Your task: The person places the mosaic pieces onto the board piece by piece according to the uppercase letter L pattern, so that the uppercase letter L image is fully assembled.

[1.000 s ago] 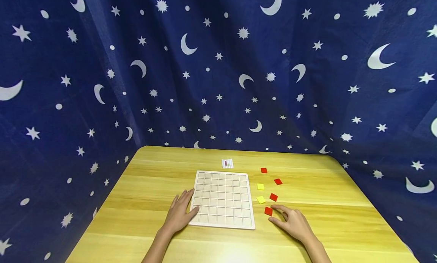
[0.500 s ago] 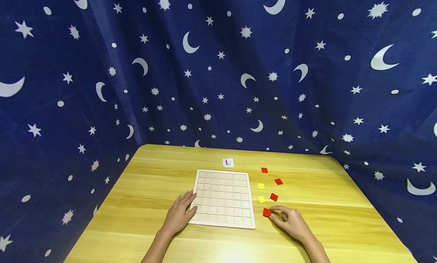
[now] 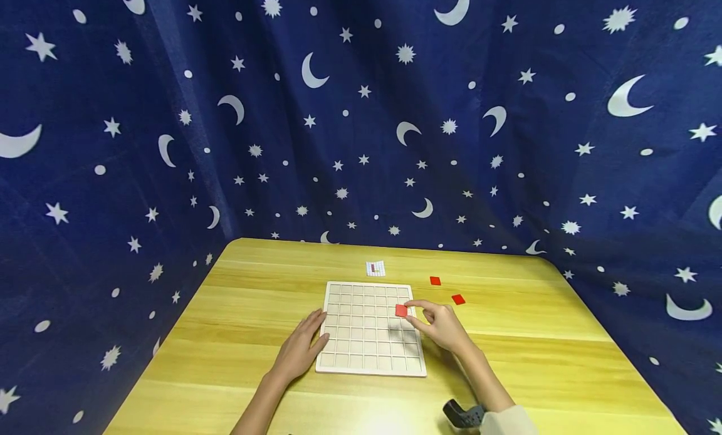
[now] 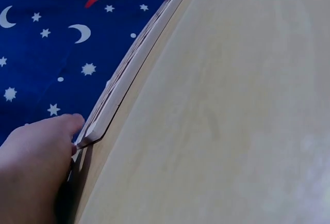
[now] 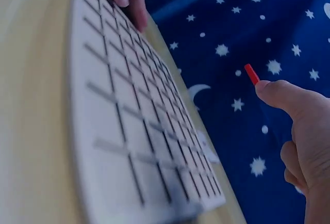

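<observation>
A square red tile (image 3: 401, 310) is pinched at its right side between the thumb and fingers of my right hand (image 3: 442, 325). It is raised over the right part of a pale wooden grid board (image 3: 363, 346), and a shadow falls on the cells below. The right wrist view shows the tile (image 5: 251, 74) edge-on beyond the thumb. My left hand (image 3: 299, 347) rests at the board's left edge with fingers extended. In the left wrist view, that hand's thumb (image 4: 75, 123) lies against the board's near corner.
Two more red tiles, one farther back (image 3: 435, 281) and one nearer (image 3: 459, 299), lie right of the board. Behind it sits a small printed grid card (image 3: 375, 269). A dark blue star-and-moon curtain (image 3: 361, 140) encloses the wooden table (image 3: 271, 272).
My right hand has lifted the nearest red tile off the table and carried it left and away over the board. Its arm now hides the yellow tiles and another red one. The left hand stays.
</observation>
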Available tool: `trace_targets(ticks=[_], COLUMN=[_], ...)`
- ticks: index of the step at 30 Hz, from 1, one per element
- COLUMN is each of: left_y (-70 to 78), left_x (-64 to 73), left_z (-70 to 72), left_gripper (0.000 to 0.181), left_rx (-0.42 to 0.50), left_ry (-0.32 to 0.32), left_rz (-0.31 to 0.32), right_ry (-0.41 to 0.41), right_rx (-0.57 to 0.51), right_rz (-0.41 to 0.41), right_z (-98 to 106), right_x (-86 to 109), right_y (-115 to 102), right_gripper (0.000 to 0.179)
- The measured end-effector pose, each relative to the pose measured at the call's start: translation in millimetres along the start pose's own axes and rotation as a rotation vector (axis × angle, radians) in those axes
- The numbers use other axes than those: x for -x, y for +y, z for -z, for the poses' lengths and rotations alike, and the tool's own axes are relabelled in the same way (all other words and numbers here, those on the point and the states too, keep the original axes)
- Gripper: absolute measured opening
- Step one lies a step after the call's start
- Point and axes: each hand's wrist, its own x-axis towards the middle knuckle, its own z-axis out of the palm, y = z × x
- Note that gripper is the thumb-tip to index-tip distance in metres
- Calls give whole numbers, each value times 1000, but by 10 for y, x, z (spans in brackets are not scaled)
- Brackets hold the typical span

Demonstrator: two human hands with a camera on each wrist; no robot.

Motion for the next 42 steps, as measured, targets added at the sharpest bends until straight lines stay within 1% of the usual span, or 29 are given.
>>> trace_targets(ticks=[3,6,9,14,16,19,24,29,32,36,42], left_y=[-10,-21,-33,-47,-44,-36,-29,-30,-26,-20,-18], left_x=[-19,-13,2,19,14,4,0,-3,-3,-2,-5], left_z=[-6,-19,-29,-30,-25,-17,-7,-5,1,9,10], left_gripper=[50,49,48,47,47,47,46,46,46,45,45], left_rx=[-15,-32,-46,-56,-56,-48,-39,-49,-43,-37,-38], left_ry=[-12,-12,-2,5,8,7,7,9,7,8,10], left_rz=[-1,-7,-13,-12,-16,-21,-13,-20,-15,-16,-18], right_ry=[-11,-18,-31,-39,-31,-47,-128,-155,-163,-190,-210], right_rx=[-6,-3,-14,-31,-14,6,-1,22,17,38,79], right_rz=[6,-5,-18,12,11,-24,-64,-57,-50,-59,-69], right_z=[-95,-196,-302,-502,-584,-678,-775,-801,-799,-835,-875], right_x=[-222,-384,-509,-644,-671,-685,-687,-693,-700,-704,-708], right_y=[-57,-82,-86,-16,33,61,5,-70,-105,-82,-30], right_gripper=[24,24,25,26,25,24,26,25,23,21,22])
